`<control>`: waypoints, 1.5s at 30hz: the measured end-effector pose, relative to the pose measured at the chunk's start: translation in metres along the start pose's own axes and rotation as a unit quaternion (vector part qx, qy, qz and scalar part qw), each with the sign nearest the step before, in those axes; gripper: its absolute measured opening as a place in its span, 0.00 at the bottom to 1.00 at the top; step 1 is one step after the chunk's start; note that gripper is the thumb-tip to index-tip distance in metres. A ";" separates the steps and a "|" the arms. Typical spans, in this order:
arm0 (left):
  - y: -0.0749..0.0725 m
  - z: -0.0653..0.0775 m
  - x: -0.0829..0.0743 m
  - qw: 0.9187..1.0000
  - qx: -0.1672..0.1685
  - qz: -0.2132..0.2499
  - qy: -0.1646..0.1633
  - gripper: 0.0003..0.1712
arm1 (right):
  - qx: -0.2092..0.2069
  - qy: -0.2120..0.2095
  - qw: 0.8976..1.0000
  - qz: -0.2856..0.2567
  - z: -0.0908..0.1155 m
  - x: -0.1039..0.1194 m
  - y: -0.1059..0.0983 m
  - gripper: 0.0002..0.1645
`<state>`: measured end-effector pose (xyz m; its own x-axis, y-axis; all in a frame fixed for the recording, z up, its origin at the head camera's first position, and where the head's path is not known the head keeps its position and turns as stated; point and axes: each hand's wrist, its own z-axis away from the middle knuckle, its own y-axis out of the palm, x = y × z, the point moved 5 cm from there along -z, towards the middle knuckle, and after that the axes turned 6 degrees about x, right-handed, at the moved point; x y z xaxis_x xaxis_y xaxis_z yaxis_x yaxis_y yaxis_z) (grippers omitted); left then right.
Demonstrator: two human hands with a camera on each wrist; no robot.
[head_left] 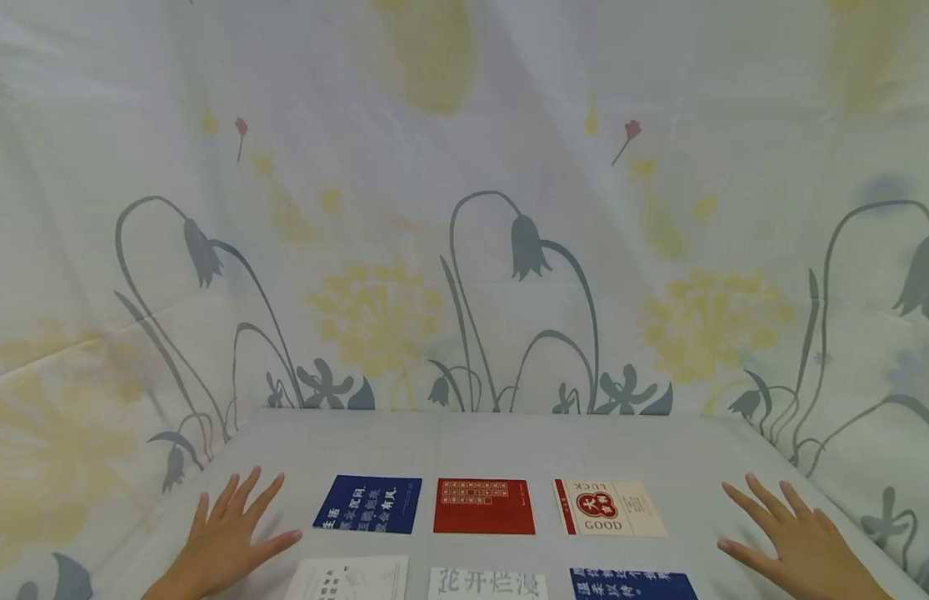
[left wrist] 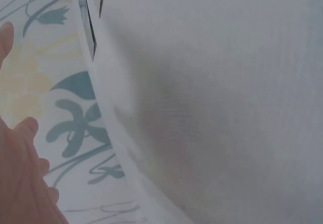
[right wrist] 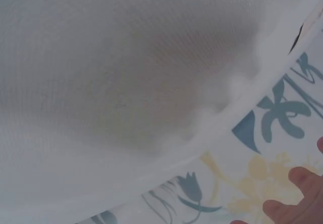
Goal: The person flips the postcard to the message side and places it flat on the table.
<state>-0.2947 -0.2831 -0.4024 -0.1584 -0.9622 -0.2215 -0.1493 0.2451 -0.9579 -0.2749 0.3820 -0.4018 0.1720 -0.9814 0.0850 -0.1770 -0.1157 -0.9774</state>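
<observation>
My left hand (head_left: 227,537) is spread with straight fingers, to the left of a dark blue card (head_left: 370,504) with white characters. Nothing is in its grasp. On the far right, my right hand (head_left: 797,542) is likewise spread, holding nothing, beside a cream card (head_left: 610,507) printed LUCK and GOOD. Between these two cards lies a red card (head_left: 484,506). Nearer me are a white card (head_left: 350,579), another with large grey characters (head_left: 486,583), and a second blue card (head_left: 632,585), all cut off by the frame. Both wrist views catch only part of each hand.
The cards lie flat in two rows on a pale table (head_left: 486,446). A white curtain (head_left: 494,317) with grey bellflowers and yellow blossoms hangs behind the table and along its sides.
</observation>
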 end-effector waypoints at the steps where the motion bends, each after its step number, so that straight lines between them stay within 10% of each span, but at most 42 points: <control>1: 0.000 0.000 -0.001 1.000 0.001 0.004 0.001 0.51 | 0.000 0.000 1.000 0.001 0.000 0.000 0.000 0.48; 45: 0.007 -0.030 -0.076 0.995 -0.007 0.074 0.062 0.50 | -0.017 -0.039 0.997 -0.066 -0.021 0.039 0.000 0.44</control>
<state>-0.3126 -0.2044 -0.3863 -0.2985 -0.8937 -0.3350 -0.1293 0.3857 -0.9135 -0.2890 0.3405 -0.3948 0.2709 -0.9424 0.1964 -0.1804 -0.2501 -0.9513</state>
